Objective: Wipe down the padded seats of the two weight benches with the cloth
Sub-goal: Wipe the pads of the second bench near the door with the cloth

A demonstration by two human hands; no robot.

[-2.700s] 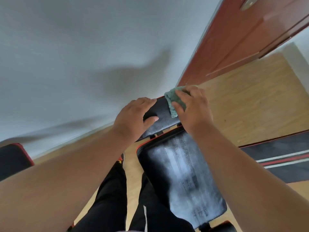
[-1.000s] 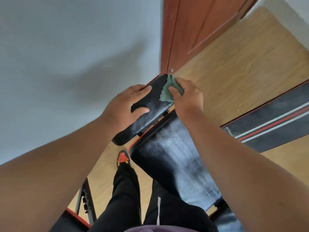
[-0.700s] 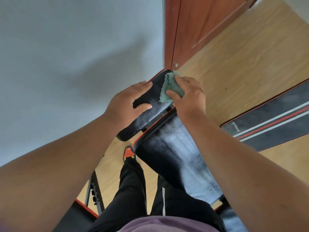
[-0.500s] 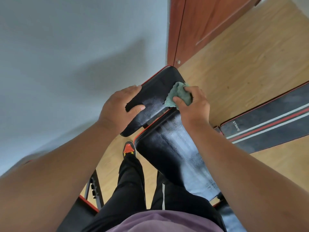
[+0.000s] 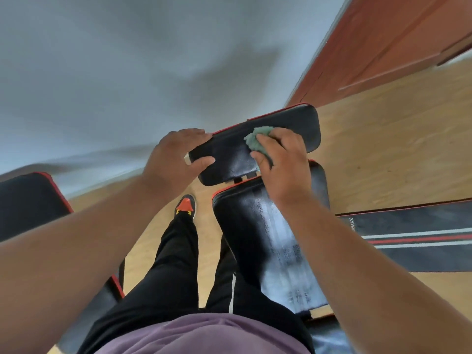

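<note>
small black seat pad, red-piped, at far end of bench, just beyond long back pad (streaked with glare). left hand gripping pad's near-left end, thumb on top. right hand curled round green cloth, pressing it on pad's top. second bench at left edge; striped mat on wooden floor.

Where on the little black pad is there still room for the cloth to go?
Free: the small pad's far end beyond the cloth, toward the door. Crowded: the near end, between the left hand and right hand.
</note>
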